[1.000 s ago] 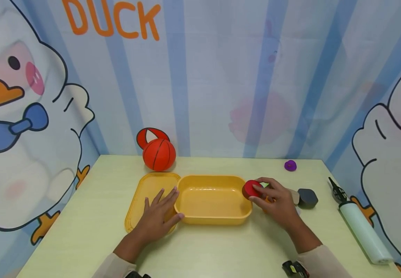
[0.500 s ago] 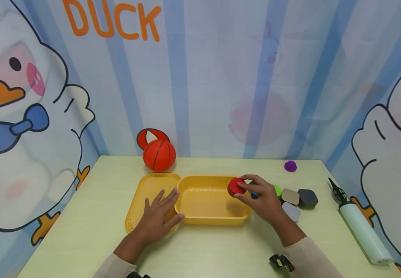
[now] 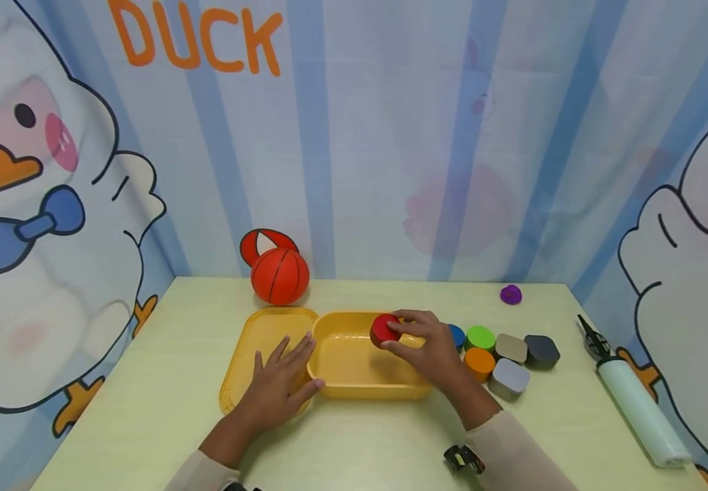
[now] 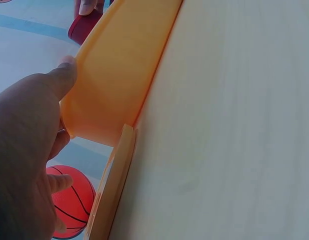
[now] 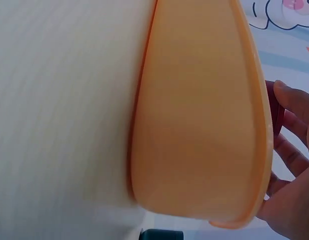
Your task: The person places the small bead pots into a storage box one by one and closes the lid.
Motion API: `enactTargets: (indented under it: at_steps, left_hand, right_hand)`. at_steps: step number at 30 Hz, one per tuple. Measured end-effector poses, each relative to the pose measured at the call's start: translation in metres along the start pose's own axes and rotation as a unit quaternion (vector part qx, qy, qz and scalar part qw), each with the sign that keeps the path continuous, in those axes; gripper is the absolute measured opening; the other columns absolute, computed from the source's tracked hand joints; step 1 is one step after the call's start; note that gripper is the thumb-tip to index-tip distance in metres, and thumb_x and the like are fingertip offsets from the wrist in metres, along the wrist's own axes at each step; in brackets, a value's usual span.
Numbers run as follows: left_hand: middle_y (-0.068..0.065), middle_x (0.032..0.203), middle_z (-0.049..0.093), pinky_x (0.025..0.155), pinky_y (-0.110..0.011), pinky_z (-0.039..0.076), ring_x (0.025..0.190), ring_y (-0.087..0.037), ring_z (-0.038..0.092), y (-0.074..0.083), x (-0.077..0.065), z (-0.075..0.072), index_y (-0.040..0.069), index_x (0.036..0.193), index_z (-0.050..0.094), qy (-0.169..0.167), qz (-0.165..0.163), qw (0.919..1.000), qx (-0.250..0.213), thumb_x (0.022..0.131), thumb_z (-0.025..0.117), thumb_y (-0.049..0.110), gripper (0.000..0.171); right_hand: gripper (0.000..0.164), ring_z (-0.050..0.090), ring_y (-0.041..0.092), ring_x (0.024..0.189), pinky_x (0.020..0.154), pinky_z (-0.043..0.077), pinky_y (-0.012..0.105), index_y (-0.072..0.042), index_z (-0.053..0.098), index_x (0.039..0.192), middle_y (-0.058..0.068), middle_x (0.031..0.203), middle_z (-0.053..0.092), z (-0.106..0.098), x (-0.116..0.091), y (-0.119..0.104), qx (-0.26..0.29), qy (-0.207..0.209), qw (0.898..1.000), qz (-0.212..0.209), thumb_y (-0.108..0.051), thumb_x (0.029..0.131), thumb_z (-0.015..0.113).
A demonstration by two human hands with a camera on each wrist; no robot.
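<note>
A striped curtain [image 3: 378,136] with duck prints hangs behind our pale bench [image 3: 360,450]. Our right hand [image 3: 428,344] pinches the red puck [image 3: 382,333] by its edge, thumb opposite fingers, holding it over the tub [image 3: 366,392], not resting inside. We judge it light, rigid, perhaps a little slick and hard to damage; its round side wall looks the best place to grip. Our left hand [image 3: 277,385], fingers spread and grasping nothing, lies over the lid [image 3: 252,354] left of the tub, its thumb touching the tub's rim. The tub looks thin-walled and light, so we think it could slide unless braced there. Near the tub's right end sit the blue puck [image 3: 455,335], green puck [image 3: 480,337], orange puck [image 3: 479,364] and squarish blocks [image 3: 509,378]. Behind the tub's left end is the ball [image 3: 280,276]; well to its right lies the tube [image 3: 642,409].
</note>
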State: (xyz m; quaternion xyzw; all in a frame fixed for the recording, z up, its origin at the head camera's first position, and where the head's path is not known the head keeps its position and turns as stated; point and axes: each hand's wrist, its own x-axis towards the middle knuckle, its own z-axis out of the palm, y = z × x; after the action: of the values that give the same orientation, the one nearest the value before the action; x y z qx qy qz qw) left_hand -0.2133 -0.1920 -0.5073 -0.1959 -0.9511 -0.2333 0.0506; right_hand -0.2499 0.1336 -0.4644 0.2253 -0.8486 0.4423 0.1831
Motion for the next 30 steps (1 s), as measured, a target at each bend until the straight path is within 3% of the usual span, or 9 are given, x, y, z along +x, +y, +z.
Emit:
enactTargets:
  at_steps: [5,14,30]
  left_hand:
    - [0.005,0.181,0.03,0.12,-0.093,0.006,0.169,-0.046,0.023,0.001,0.0,0.001,0.019,0.171,0.039,0.002,0.004,1.0,-0.006,0.109,0.057,0.06,0.077]
    - [0.006,0.181,0.029,0.122,-0.092,0.007,0.17,-0.044,0.022,0.004,0.001,-0.002,0.021,0.172,0.037,-0.01,-0.01,0.9999,-0.002,0.109,0.057,0.06,0.078]
    - [0.006,0.181,0.027,0.122,-0.091,0.006,0.17,-0.044,0.021,0.004,0.001,-0.004,0.021,0.173,0.035,-0.022,-0.019,0.9996,0.001,0.109,0.059,0.057,0.077]
  right_hand:
    - [0.037,0.071,0.043,0.13,0.1,0.064,0.056,-0.004,0.083,0.123,0.014,0.137,0.077,0.009,0.002,0.0,0.03,-0.012,0.999,0.012,-0.013,0.088,0.092]
    - [0.034,0.065,0.042,0.136,0.112,0.058,0.058,-0.008,0.085,0.121,0.013,0.137,0.077,0.03,0.011,-0.011,0.049,-0.039,0.992,0.11,-0.012,0.088,0.092]
    - [0.031,0.069,0.041,0.133,0.111,0.059,0.055,-0.006,0.085,0.12,0.014,0.136,0.078,0.066,0.028,-0.023,0.032,-0.081,0.985,0.147,-0.014,0.09,0.091]
